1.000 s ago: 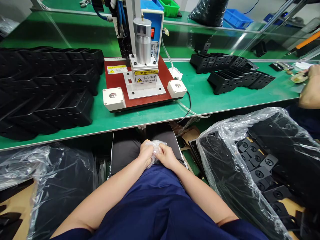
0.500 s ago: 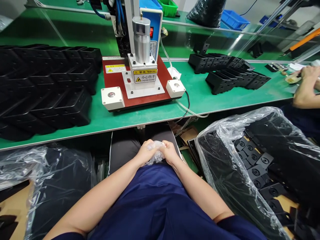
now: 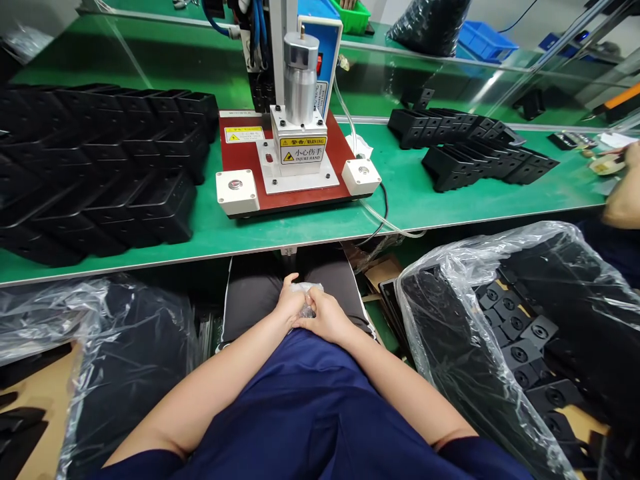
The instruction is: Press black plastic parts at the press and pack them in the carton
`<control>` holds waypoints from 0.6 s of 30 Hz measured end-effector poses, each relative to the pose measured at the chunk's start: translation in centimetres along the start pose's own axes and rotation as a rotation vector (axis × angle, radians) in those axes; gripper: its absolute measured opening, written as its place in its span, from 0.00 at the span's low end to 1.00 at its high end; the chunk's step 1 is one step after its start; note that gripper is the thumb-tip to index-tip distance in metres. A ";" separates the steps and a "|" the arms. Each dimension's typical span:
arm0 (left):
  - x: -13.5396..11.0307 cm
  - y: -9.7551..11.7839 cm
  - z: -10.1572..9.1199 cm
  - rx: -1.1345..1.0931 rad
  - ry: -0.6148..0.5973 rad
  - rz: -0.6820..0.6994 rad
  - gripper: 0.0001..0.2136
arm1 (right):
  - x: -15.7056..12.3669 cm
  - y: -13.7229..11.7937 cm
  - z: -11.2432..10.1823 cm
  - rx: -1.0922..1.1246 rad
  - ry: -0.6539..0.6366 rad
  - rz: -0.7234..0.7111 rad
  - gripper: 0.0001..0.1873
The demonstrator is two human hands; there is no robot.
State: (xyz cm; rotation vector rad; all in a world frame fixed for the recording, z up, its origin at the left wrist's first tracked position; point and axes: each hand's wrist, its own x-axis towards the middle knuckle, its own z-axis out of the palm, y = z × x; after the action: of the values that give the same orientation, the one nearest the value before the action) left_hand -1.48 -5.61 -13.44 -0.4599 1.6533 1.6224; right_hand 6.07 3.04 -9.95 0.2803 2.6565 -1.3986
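In my lap, a crumpled clear plastic bag (image 3: 307, 311) lies bunched between my two hands. My left hand (image 3: 289, 303) is closed round its left side, the thumb sticking up. From the right, my right hand (image 3: 327, 319) pinches at the bag with its fingers bent in against it. Small contents of the bag, if any, are too hidden to make out. Just ahead of my lap runs the front edge of the green bench (image 3: 200, 250).
A press fixture (image 3: 300, 143) with white button boxes stands on the bench. Black plastic brackets sit in rows at left (image 3: 165, 207) and right (image 3: 465, 163). Plastic-lined boxes flank me, the right box (image 3: 430, 313) holding black parts. A co-worker's arm (image 3: 625, 197) is at far right.
My right hand has turned and moved left, its fingers now over the bag beside my left hand. My left thumb has lifted. The bag is more covered by my hands, and the view has shifted slightly.
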 end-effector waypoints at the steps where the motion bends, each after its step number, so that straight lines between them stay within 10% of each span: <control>1: -0.2 0.2 0.0 -0.032 -0.005 -0.038 0.15 | 0.3 0.1 0.0 0.011 -0.012 -0.014 0.24; 7: -1.1 1.5 -0.1 -0.154 -0.073 -0.182 0.18 | 1.7 0.8 -1.0 0.134 -0.069 -0.058 0.20; 18: -3.3 2.0 -0.8 -0.022 -0.314 -0.096 0.18 | 2.6 4.2 0.8 0.449 0.286 0.202 0.10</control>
State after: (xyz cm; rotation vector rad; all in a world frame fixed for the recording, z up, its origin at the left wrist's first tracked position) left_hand -1.04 -6.96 -9.77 -0.2735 1.3603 1.5548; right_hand 4.46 4.95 -14.33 0.8230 2.3861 -1.9948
